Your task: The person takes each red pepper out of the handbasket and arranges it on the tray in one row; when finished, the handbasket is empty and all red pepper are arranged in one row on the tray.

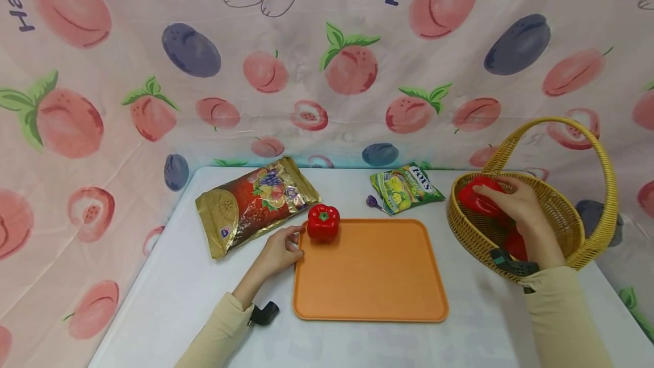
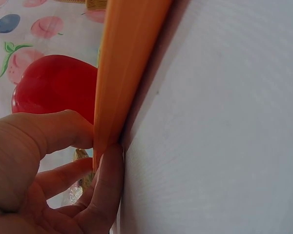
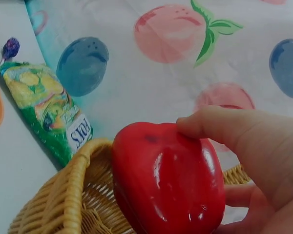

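An orange tray [image 1: 373, 277] lies on the white table, with one red bell pepper [image 1: 323, 225] at its far left corner. My left hand [image 1: 278, 251] holds the tray's left rim, thumb at the top edge and fingers along the outer side [image 2: 107, 190]. At the right, my right hand [image 1: 521, 200] grips another red bell pepper [image 3: 166, 180] between thumb and fingers, over the mouth of a yellow wicker basket [image 1: 462, 231]. More red [image 1: 515, 244] shows inside the basket below that hand, partly hidden by the wrist.
Behind the tray's left side lies a large gold and red bag [image 1: 255, 203]. A green FOX'S candy bag [image 1: 407, 187] and a purple-wrapped lollipop [image 1: 374, 202] lie behind the tray. The basket's tall handle [image 1: 605, 186] arches up at the right, and a fruit-print cloth hangs behind the table.
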`<state>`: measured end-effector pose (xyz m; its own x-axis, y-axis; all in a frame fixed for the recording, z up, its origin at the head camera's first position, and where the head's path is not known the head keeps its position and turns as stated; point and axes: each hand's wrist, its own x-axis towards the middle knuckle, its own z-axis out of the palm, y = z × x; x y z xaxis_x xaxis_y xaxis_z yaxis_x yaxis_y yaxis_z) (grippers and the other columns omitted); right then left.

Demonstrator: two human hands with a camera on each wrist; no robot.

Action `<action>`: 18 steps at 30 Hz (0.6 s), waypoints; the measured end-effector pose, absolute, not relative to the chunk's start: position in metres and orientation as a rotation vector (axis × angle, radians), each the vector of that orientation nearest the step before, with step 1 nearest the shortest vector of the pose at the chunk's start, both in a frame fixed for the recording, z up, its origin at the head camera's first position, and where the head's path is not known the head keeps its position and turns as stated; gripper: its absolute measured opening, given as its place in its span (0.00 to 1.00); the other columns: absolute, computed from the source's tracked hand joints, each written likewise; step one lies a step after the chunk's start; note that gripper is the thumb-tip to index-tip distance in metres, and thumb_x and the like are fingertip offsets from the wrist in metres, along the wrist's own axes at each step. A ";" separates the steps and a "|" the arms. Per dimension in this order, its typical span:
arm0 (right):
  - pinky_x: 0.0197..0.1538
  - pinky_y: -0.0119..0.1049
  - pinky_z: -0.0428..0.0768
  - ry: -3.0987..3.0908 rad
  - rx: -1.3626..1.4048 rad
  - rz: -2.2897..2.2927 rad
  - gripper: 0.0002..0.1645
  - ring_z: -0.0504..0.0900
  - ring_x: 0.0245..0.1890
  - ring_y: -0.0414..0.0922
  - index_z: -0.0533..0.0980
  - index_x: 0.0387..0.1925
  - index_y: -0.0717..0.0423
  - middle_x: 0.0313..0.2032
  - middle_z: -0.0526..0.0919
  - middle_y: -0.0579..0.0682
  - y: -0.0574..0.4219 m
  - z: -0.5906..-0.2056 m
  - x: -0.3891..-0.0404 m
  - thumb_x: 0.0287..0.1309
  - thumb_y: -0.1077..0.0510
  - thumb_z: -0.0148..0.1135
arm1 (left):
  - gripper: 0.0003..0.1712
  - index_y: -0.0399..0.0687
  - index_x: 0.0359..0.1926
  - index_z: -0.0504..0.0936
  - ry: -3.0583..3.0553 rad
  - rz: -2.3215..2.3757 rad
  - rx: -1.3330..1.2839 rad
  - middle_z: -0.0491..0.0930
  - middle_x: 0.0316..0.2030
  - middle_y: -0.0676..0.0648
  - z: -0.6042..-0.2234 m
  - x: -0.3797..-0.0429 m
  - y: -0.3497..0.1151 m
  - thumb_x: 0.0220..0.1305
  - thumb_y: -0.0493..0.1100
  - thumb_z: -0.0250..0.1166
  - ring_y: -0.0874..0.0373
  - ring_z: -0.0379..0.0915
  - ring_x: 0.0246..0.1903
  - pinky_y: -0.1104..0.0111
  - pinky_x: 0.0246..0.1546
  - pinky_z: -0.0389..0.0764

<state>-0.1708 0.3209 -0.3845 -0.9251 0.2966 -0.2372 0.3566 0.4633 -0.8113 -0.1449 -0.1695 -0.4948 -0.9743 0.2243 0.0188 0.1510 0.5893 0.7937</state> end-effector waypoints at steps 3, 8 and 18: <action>0.64 0.64 0.63 2.616 0.596 -1.485 0.61 0.59 0.65 0.65 0.48 0.76 0.63 0.71 0.53 0.72 0.319 -0.381 -0.170 0.57 0.30 0.60 | 0.32 0.38 0.58 0.79 2.725 1.350 0.326 0.77 0.34 0.47 -0.494 -0.145 -0.170 0.47 0.29 0.70 0.62 0.75 0.27 0.68 0.31 0.77; 0.58 0.63 0.70 2.650 0.591 -1.490 0.61 0.61 0.61 0.65 0.49 0.75 0.63 0.68 0.56 0.71 0.315 -0.377 -0.170 0.56 0.29 0.60 | 0.32 0.38 0.58 0.78 2.708 1.359 0.328 0.77 0.34 0.47 -0.494 -0.145 -0.170 0.48 0.30 0.70 0.62 0.75 0.28 0.68 0.31 0.77; 0.37 0.38 0.73 2.708 0.530 -1.479 0.60 0.68 0.46 0.50 0.52 0.73 0.65 0.58 0.66 0.61 0.307 -0.374 -0.170 0.56 0.30 0.62 | 0.31 0.37 0.57 0.78 2.712 1.365 0.383 0.79 0.35 0.44 -0.495 -0.146 -0.171 0.47 0.29 0.69 0.62 0.76 0.27 0.69 0.31 0.76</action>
<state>-0.1701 0.3066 -0.3743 -0.9426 0.2879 -0.1690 0.2978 0.4966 -0.8153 -0.1462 -0.1711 -0.4951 -0.9654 0.2578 0.0395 0.1853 0.5715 0.7994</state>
